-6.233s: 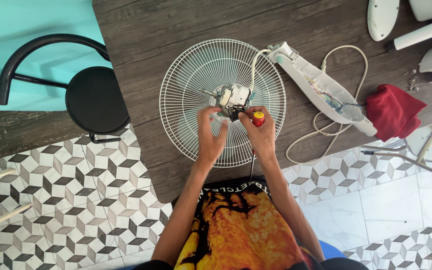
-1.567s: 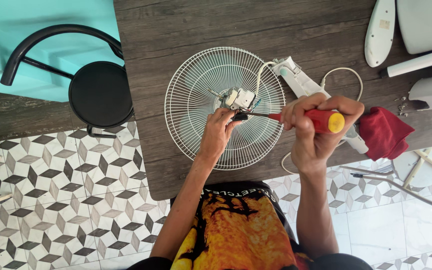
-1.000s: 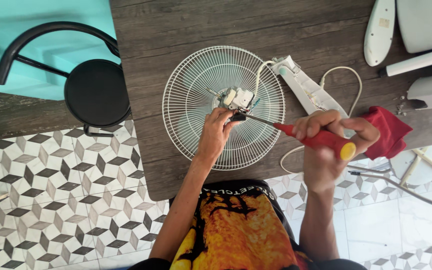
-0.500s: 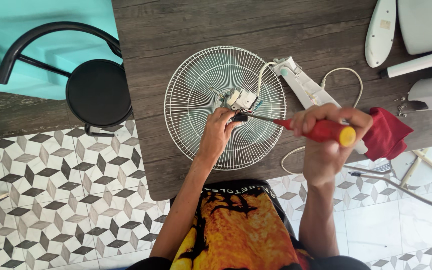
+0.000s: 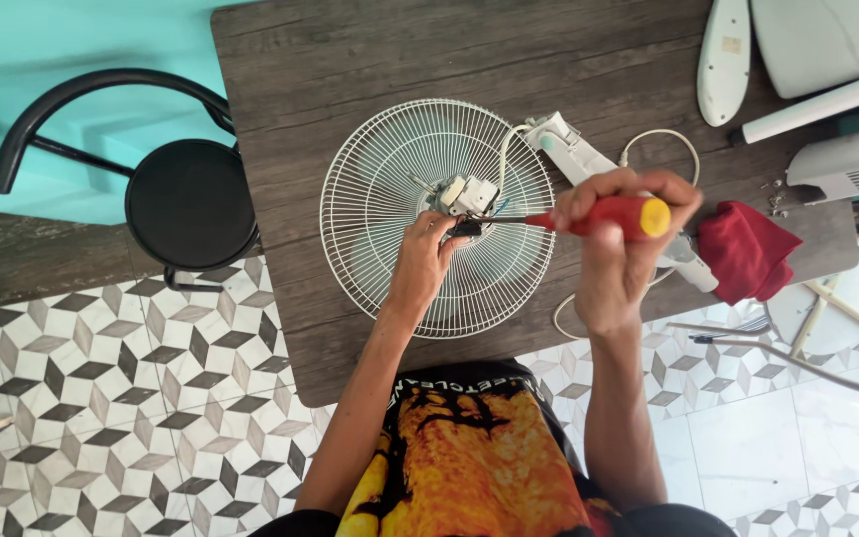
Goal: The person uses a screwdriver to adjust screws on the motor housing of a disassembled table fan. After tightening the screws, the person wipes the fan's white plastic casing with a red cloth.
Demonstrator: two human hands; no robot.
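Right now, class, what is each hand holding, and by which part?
The right hand grips a screwdriver by its red handle. The left hand pinches a small dark part at the middle of the fan grille; which part cannot be told.

A home repair corner: dark wooden table [image 5: 370, 60] strewn with white fan parts [image 5: 724, 55], patterned tiled floor [image 5: 141, 418]

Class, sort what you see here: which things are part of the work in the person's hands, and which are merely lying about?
In use:
right hand gripping the red screwdriver
left hand at the small white part
white fan grille

Lying about:
red cloth
black stool
white fan blade
white cord
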